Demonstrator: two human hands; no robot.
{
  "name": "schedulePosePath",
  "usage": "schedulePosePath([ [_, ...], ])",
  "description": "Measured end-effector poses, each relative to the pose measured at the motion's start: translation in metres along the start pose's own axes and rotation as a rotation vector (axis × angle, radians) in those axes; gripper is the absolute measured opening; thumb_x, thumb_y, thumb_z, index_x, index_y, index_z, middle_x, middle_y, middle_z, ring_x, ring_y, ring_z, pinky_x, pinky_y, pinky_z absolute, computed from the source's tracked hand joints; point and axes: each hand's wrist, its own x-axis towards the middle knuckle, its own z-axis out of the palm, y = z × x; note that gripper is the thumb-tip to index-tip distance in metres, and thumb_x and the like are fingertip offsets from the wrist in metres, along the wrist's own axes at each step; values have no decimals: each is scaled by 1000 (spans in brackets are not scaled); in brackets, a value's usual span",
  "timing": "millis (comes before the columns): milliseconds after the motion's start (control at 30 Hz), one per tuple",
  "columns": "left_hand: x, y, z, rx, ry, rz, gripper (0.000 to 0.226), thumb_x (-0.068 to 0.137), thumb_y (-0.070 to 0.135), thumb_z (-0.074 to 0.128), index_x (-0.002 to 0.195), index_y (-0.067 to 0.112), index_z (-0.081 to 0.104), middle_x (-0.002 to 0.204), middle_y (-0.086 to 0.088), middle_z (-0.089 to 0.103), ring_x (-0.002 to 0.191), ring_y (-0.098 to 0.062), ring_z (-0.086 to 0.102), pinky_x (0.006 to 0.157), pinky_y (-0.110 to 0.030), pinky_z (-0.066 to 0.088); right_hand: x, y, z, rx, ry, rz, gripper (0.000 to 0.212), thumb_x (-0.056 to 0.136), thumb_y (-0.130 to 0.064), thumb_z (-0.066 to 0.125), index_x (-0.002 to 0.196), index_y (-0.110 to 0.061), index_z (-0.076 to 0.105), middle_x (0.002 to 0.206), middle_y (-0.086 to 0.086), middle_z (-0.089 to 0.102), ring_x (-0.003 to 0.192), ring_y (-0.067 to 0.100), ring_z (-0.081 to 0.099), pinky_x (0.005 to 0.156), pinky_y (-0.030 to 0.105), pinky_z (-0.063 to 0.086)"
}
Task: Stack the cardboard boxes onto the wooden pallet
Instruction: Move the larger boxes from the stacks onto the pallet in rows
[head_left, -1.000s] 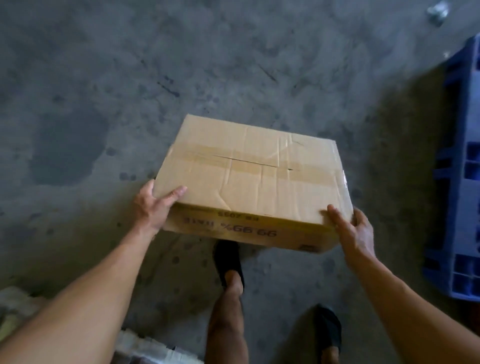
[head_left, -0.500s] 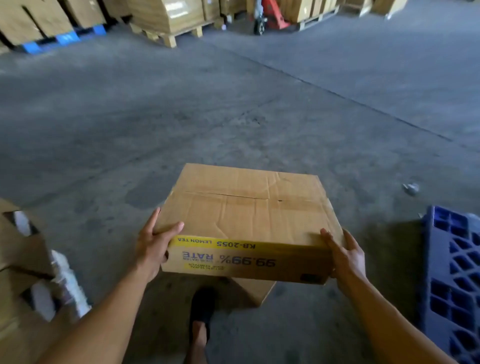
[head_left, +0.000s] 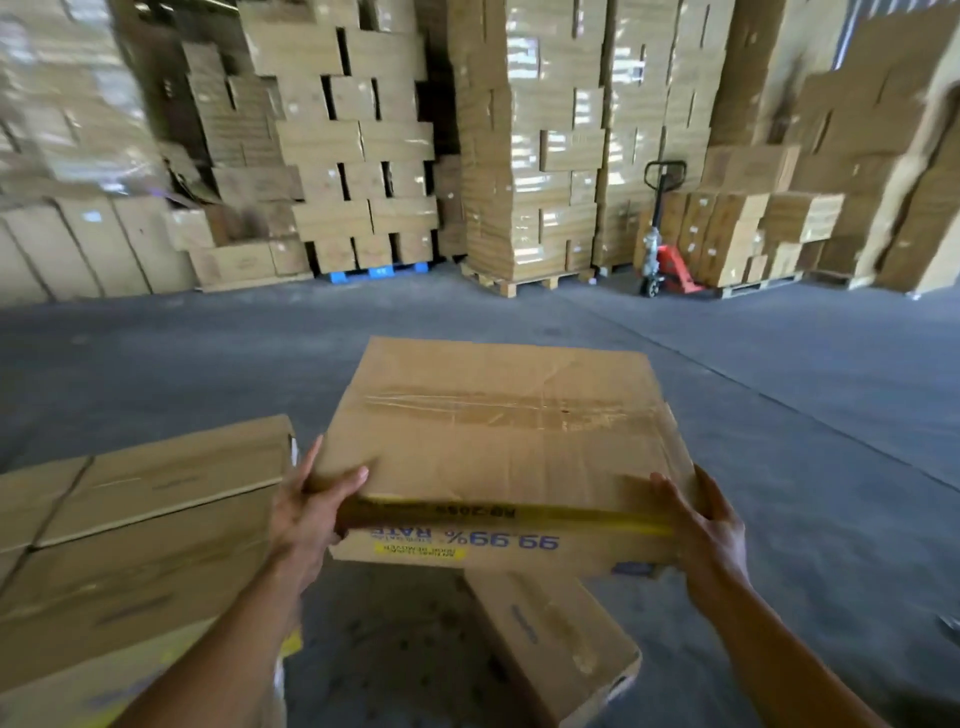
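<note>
A person holds a flat cardboard box (head_left: 498, 431) in the air above the grey concrete floor (head_left: 779, 415), in the near middle of the scene. Its near side face carries blue print, upside down, that reads "99.99% RATE". Above it runs a yellow strip with dark lettering too smeared to read, and beneath it sits a small yellow label whose lines cannot be made out. Clear tape runs across the creased top.

The left hand (head_left: 311, 512) grips the near left corner, thumb laid over the top edge and fingers along the left side. The right hand (head_left: 711, 535) clasps the near right corner with the thumb on top; its fingers wrap round the right side and are partly hidden.

Below the held box a second carton (head_left: 556, 639) lies on the floor, its far end covered by the box and its printing blurred. At near left is a stack of larger cartons (head_left: 140, 530), cut off by the frame edge.

Far off, tall carton stacks (head_left: 530, 156) stand on a wooden pallet (head_left: 524, 283), with a blue pallet (head_left: 376, 271) to its left and a red pallet jack (head_left: 662, 244) to its right. Their labels are only pale blurs.
</note>
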Motion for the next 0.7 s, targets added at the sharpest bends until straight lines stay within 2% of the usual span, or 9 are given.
schedulePosePath([
  [100,-55,16,-47,-72,75,23,92,44,45,91,129,52,56,116,12,71,97,-8,67,77,-38,53,-41,-8,-1,-9,-97,-22,81,77,-49,76,149,-34,42,151,2,43,130,30,47,107,56,43],
  [133,-75,20,-64,-77,99,28,89,48,41,91,130,50,56,114,13,71,95,-8,67,73,-36,53,-54,-9,1,-23,-135,-33,82,77,-50,76,149,-34,41,151,3,43,130,31,47,108,56,42],
  [233,-134,20,-114,-74,203,50,73,73,21,85,134,46,55,114,8,73,98,-19,71,67,-39,56,-91,-8,13,-62,-251,-48,81,75,-52,75,147,-31,45,147,6,50,128,32,52,108,54,43],
  [333,-187,22,-165,-94,369,69,68,77,16,82,134,40,56,118,4,70,100,-22,68,62,-36,57,-130,-4,39,-76,-368,-38,75,72,-56,79,139,-35,51,138,4,58,121,32,57,102,58,47],
  [433,-228,21,-215,-144,440,60,65,77,12,82,128,46,59,113,10,70,94,-20,71,58,-37,58,-164,1,74,-145,-391,-71,56,79,-50,78,129,-33,60,134,1,58,128,32,51,107,44,40],
  [467,-241,21,-232,-150,451,59,65,77,13,82,126,49,59,112,14,69,94,-21,71,59,-40,59,-174,3,87,-161,-400,-105,49,80,-46,78,124,-33,61,131,1,59,129,31,50,107,41,37],
  [600,-292,21,-294,-150,546,61,82,69,21,86,141,37,50,128,6,57,105,-30,65,77,-56,58,-209,15,140,-217,-532,-128,62,79,-43,79,133,-18,62,139,12,59,131,34,51,113,46,36],
  [700,-327,25,-336,-95,666,54,82,70,21,86,142,31,49,129,-1,59,102,-31,67,86,-53,56,-250,25,172,-148,-600,-92,65,73,-41,82,129,-13,63,136,13,61,131,31,51,113,43,35],
])
